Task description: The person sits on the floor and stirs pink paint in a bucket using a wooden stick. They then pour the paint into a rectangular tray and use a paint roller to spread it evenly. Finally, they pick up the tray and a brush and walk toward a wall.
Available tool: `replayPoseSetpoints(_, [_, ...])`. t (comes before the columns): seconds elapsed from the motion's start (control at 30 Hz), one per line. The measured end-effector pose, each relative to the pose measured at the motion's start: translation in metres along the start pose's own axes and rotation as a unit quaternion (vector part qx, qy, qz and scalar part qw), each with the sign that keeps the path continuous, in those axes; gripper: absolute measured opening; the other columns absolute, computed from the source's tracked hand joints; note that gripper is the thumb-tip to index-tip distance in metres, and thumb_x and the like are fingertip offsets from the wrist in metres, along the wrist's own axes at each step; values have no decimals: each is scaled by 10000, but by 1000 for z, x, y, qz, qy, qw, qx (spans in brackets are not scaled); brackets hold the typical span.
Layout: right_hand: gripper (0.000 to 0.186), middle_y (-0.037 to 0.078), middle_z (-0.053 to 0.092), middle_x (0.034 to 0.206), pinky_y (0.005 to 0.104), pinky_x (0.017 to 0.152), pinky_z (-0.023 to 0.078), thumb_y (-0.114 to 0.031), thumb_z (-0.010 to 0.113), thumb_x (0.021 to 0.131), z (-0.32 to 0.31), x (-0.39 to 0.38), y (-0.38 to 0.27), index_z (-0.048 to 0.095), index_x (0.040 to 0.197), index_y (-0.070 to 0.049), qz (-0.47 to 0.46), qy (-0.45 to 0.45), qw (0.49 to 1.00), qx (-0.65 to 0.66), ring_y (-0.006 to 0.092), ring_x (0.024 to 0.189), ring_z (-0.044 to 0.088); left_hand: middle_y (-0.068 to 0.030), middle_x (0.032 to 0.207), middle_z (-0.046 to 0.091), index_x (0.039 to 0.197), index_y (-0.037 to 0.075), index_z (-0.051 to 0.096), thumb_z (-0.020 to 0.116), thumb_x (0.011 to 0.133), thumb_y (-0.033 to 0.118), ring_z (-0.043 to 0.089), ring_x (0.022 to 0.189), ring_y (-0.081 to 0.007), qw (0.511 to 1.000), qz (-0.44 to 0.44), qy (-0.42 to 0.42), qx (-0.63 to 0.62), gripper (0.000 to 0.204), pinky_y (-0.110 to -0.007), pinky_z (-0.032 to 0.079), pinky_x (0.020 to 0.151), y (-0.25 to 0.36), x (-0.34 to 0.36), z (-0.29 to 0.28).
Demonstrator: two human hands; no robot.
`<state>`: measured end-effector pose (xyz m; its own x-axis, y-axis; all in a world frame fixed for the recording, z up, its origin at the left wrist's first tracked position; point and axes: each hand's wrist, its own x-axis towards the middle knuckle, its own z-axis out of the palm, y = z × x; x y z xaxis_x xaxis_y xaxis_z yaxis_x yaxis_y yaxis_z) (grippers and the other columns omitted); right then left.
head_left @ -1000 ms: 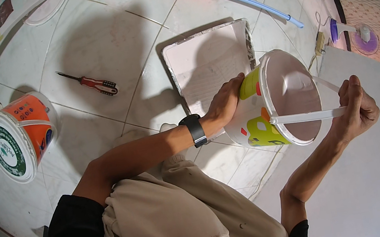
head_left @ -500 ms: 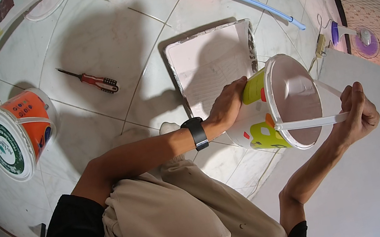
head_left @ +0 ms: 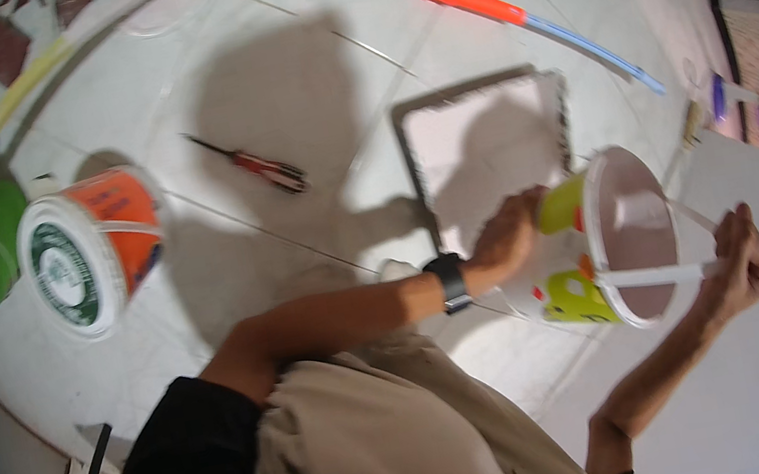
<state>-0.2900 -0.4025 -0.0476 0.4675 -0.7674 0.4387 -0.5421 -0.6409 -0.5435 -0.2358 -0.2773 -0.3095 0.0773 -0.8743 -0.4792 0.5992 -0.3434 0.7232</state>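
Right hand [head_left: 747, 258]: fingers curled round bucket [head_left: 578, 295] handle [head_left: 655, 275]. Left hand [head_left: 507, 240] blurred against bucket; can't tell finger spread. Tray [head_left: 481, 123] partly hidden.

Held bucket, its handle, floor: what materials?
Bucket: likely moulded plastic, smooth with a slight sheen; thick, even white rim, coloured printing on the wall.
Handle: probably white plastic too; flat, strap-like, no metallic glint.
Floor: hard pale tiles, smooth-looking, straight joints; ceramic or stone, blur leaves it open.
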Motion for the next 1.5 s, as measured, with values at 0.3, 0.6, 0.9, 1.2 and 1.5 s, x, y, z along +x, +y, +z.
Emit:
replayPoseSetpoints(0.3, [560, -17, 326, 489, 265, 490, 144, -42, 594, 971, 2, -5, 0, 313, 488, -84, 42, 33, 998, -18, 59, 479, 261, -196, 1427, 468, 1398, 32, 465, 220, 1047, 337, 453, 1319, -341, 975, 126, -26, 181, 526, -378, 345, 1129, 28, -10, -17])
replayPoseSetpoints(0.6, [545, -17, 337, 464, 276, 467, 177, 5, 572, 954, 2, -10, -2, 294, 491, -68, -37, 4, 998, 44, 71, 463, 259, -185, 1439, 465, 1409, 30, 462, 222, 1076, 374, 463, 1326, -323, 977, 135, -1, 166, 536, -378, 360, 1129, 18, 5, -29])
replayPoseSetpoints(0.9, [540, -15, 320, 402, 276, 447, 149, 84, 550, 893, -4, -16, -11, 333, 422, -68, -46, 17, 998, 48, 78, 400, 243, -217, 1369, 490, 1288, -56, 490, 377, 1025, 204, 529, 1219, -372, 949, 187, 23, 253, 387, -430, 443, 1027, 50, -13, -26])
replayPoseSetpoints(1.2, [535, -19, 324, 403, 274, 440, 155, 92, 535, 895, -2, -16, -10, 329, 429, -70, -58, 8, 997, 57, 75, 396, 250, -225, 1314, 510, 1213, -81, 514, 437, 987, 118, 521, 1206, -378, 920, 252, 48, 295, 312, -442, 456, 1014, 33, -8, -29])
replayPoseSetpoints(1.5, [530, -23, 292, 448, 287, 466, 145, 111, 509, 912, 2, -16, -10, 273, 478, -82, -51, 7, 998, 36, 76, 448, 206, -241, 1357, 485, 1154, -102, 501, 445, 940, 50, 495, 1239, -391, 912, 284, 43, 292, 268, -439, 462, 1018, 22, -4, -31])
